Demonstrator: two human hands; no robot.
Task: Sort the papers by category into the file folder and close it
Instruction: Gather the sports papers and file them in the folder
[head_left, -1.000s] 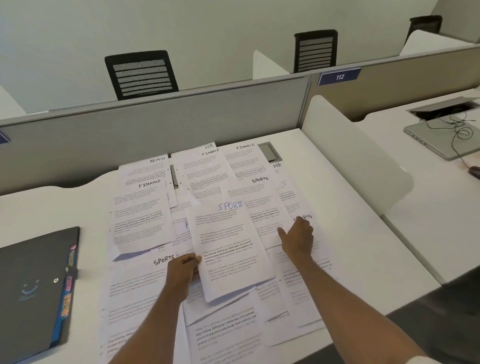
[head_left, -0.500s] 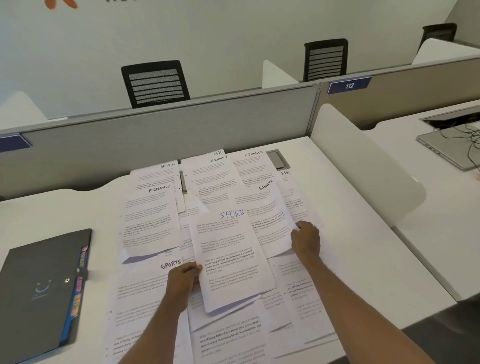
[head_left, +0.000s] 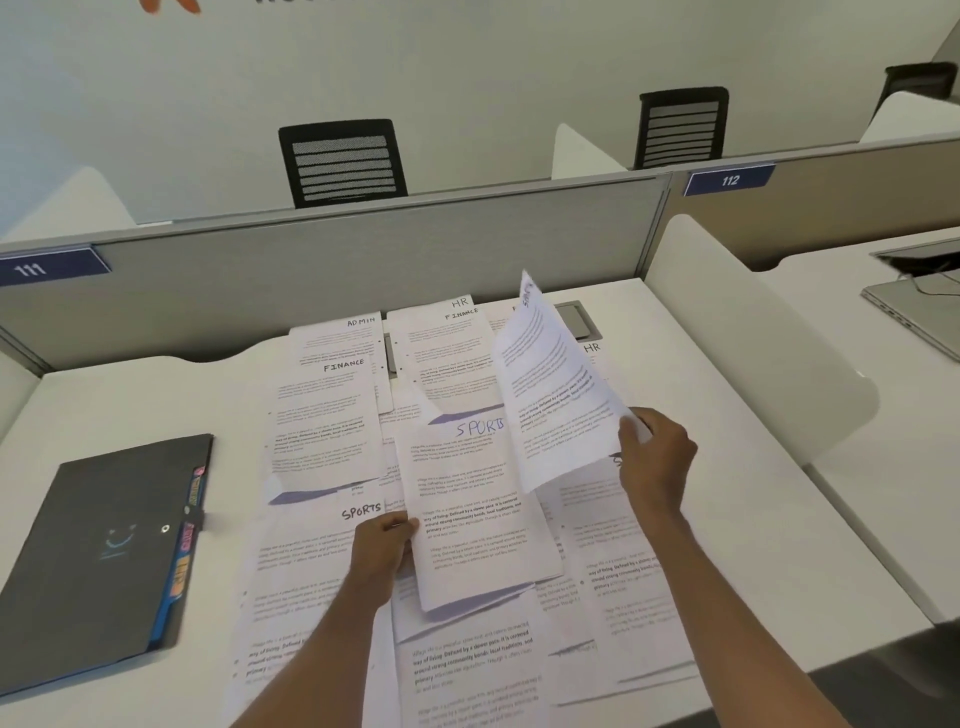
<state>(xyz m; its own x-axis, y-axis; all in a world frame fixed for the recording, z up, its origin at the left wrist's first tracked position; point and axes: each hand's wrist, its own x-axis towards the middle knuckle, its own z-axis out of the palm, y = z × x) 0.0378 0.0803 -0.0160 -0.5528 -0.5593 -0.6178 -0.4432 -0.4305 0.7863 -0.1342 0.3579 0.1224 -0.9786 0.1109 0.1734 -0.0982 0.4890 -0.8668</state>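
A big white desk (head_left: 130, 405) fills the middle of the view, with a grey wall (head_left: 363, 270) behind it at 12 o'clock. Many papers (head_left: 467, 670) lie spread over the desk, one on top of another, with words like ADMIN, FINANCE, HR and SPORTS written on top. The dark file folder (head_left: 104, 561) lies flat and closed at 9 o'clock from the papers, with bright tabs along its right edge. It is apart from both hands. One raised sheet (head_left: 556, 395) is tilted up off the desk at 1 o'clock from the middle of the papers, and its top corner points at the grey wall. A small stack with SPORTS in blue (head_left: 472, 514) lies in the middle, a little above the papers under it. The right hand (head_left: 654, 457) pinches the raised sheet at its low right corner. The left hand (head_left: 382, 545) grips the left edge of the blue SPORTS stack, with the fingers curled around the edge.
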